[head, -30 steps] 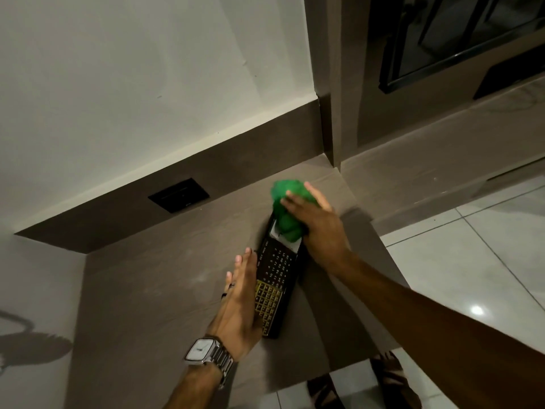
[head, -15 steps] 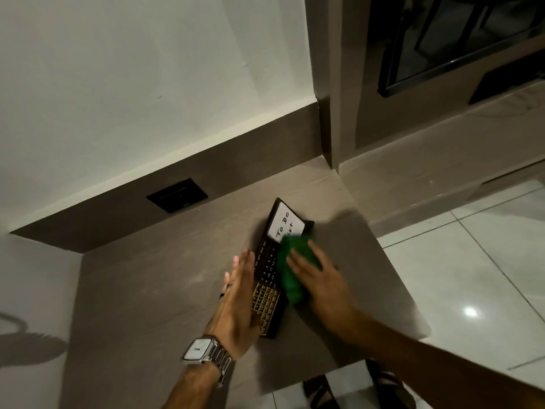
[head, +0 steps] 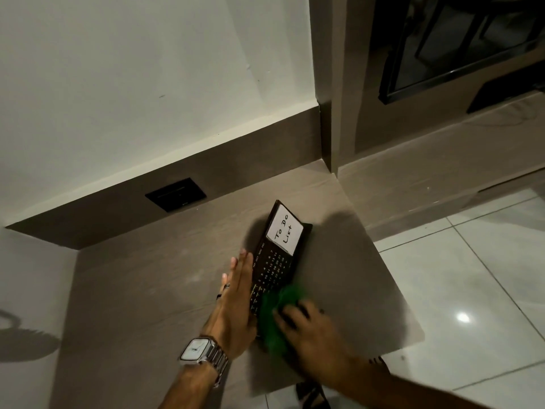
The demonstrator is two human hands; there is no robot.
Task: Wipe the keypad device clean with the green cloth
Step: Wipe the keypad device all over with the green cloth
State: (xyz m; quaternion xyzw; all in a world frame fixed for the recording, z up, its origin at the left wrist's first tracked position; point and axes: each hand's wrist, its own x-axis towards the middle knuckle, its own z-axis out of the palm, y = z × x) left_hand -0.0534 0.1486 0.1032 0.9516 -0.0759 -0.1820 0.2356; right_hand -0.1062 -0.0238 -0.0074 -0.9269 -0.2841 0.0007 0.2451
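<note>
A long black keypad device (head: 275, 262) lies slanted on the brown counter (head: 153, 290), with a white "To Do List" label at its far end. My left hand (head: 236, 305) rests flat with straight fingers against the device's left edge; a silver watch sits on that wrist. My right hand (head: 309, 332) presses a bunched green cloth (head: 275, 317) onto the near end of the keypad. The cloth is blurred and hides the nearest keys.
A black wall socket (head: 176, 193) sits in the brown backsplash behind the counter. The counter ends at a corner to the right, above white floor tiles (head: 472, 290). A dark glass-fronted cabinet (head: 448, 45) stands at the upper right.
My right hand has dragged the green cloth from the far label end down the keypad to the near end, uncovering the label. The left hand has stayed put.
</note>
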